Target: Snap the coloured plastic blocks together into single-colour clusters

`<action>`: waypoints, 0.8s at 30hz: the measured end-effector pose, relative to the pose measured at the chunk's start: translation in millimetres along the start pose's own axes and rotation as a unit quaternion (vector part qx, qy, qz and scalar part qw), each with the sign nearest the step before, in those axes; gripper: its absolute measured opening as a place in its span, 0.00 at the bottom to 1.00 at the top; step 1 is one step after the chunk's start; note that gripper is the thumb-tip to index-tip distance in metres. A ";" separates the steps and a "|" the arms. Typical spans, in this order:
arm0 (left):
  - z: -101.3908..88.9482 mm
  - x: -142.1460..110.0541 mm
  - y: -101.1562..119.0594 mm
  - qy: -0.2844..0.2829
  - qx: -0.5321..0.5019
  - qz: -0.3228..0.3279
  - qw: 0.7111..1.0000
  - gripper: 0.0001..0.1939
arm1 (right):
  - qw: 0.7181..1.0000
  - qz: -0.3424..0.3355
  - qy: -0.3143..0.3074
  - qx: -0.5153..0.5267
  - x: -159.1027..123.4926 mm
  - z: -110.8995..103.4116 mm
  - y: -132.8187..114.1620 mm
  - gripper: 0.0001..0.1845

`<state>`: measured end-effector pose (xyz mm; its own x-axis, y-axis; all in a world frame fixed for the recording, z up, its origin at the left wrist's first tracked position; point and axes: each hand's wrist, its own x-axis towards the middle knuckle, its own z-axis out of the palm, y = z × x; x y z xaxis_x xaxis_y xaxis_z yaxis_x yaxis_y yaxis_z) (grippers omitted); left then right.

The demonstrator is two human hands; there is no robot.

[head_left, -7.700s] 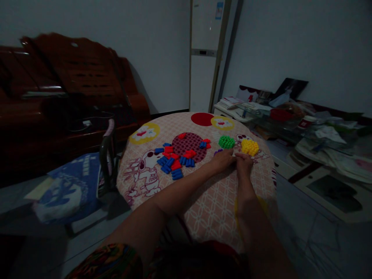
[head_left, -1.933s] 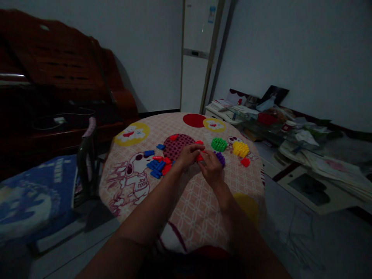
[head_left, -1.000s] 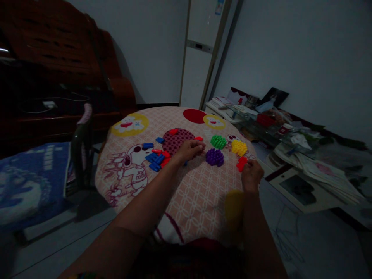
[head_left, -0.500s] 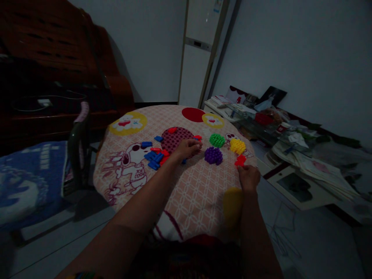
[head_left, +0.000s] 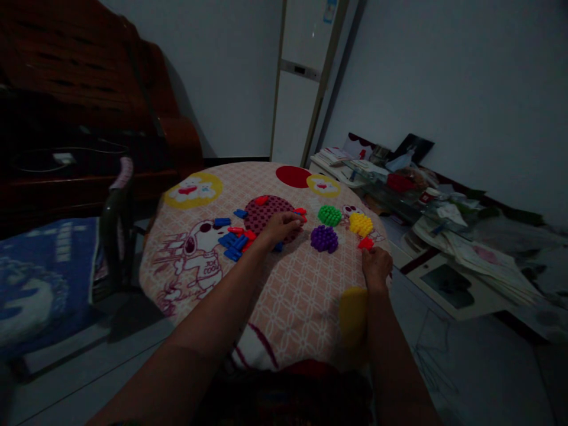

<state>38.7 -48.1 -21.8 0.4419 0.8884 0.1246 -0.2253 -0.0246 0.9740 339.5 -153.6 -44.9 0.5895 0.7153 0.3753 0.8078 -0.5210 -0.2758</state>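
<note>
My left hand (head_left: 283, 228) is over the right part of the dark red dotted circle printed on the cloth. Its fingers are bent and drawn together beside a small red plastic piece (head_left: 300, 212); what lies between the fingertips is too small to make out. At the table's right side, my right hand (head_left: 377, 264) pinches at a small cluster of red plastic pieces (head_left: 366, 243). Just beyond that cluster sits a knobbly yellow bunch of pieces (head_left: 361, 224). Between the hands lie a green bunch (head_left: 329, 215) and a purple bunch (head_left: 324, 238).
Loose blue pieces (head_left: 232, 245) and red pieces are scattered left of my left hand. A patterned cloth covers the round table (head_left: 293, 302). To the left stands a chair with a blue cover (head_left: 48, 266). A cluttered low cabinet (head_left: 444, 278) runs along the right wall.
My right hand has shifted slightly forward, and less of the red cluster shows beyond its fingertips. My left hand has hardly moved. The whole view has drifted a little.
</note>
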 end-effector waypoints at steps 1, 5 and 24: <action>-0.5 0.9 -1.1 0.003 0.002 0.004 1.000 0.19 | 1.000 0.000 -0.002 0.000 0.3 0.6 0.3 0.16; -4.6 5.8 -4.6 0.028 0.044 0.038 0.998 0.16 | 1.000 -0.002 0.004 0.015 0.7 3.6 3.5 0.16; -50.4 48.5 16.6 0.238 0.530 0.006 0.813 0.30 | 0.982 0.021 0.133 0.135 -7.8 28.3 25.2 0.16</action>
<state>12.6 17.7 -9.1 0.0012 0.9556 0.2946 0.7608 -0.1920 0.6199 355.3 -159.1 -79.8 0.6311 0.5303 0.5662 0.7739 -0.3797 -0.5070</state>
